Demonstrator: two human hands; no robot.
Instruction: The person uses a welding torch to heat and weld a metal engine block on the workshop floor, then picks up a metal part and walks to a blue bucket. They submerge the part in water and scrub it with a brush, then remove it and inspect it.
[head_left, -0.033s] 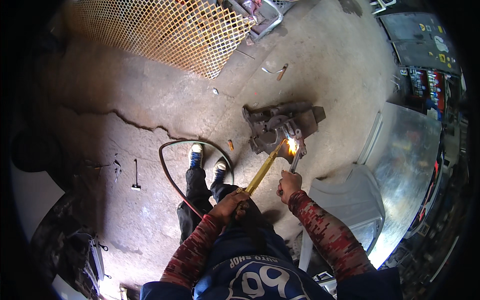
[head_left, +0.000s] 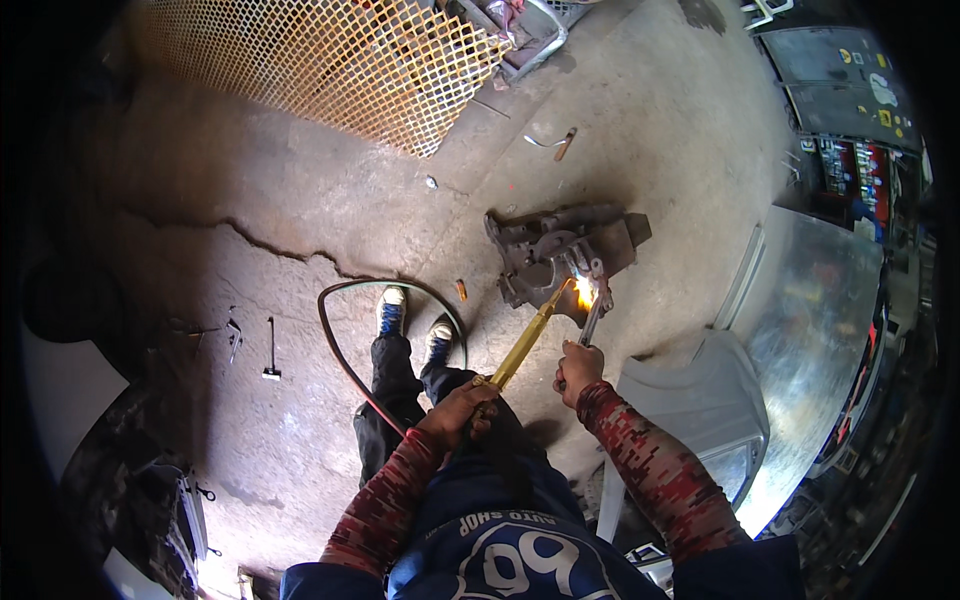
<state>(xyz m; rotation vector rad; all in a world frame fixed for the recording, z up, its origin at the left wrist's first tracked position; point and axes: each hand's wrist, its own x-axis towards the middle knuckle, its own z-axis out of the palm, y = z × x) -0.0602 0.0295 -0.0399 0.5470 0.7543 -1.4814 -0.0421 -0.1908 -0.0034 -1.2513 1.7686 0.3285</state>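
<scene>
My left hand [head_left: 462, 408] is shut on the handle of a brass cutting torch [head_left: 525, 345]. The torch points up and to the right, and its flame [head_left: 585, 292] burns bright orange at the near edge of a grey cast metal part [head_left: 560, 240] lying on the concrete floor. My right hand [head_left: 578, 368] grips a thin metal rod [head_left: 592, 322] whose tip sits right beside the flame. A dark hose [head_left: 338, 345] loops from the torch across the floor, around my shoes [head_left: 392, 310].
A yellow mesh grating [head_left: 330, 60] lies at the top left. A small hammer [head_left: 270, 352] rests on the floor at left, near a long crack [head_left: 270, 245]. A grey body panel [head_left: 700, 400] stands close on my right, with shelves [head_left: 850, 170] beyond it.
</scene>
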